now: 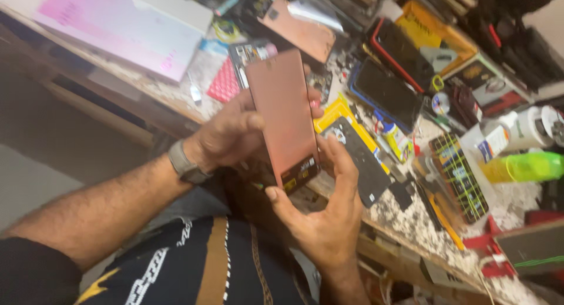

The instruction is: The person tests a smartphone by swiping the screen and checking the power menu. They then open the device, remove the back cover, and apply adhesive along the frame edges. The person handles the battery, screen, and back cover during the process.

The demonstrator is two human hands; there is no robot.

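Both hands hold a copper-pink phone screen panel (283, 114) tilted above the near edge of the cluttered bench (411, 220). The left hand (229, 134), with a grey watch (185, 164) on its wrist, has its grip closed on the panel's left edge. The right hand (326, 214) pinches the panel's lower end, where a small yellow and black label sits. A pink flat box (117, 26) lies far left; a yellow flat package (343, 117) lies just behind the panel, and a lime-green bottle (523, 166) lies at the right.
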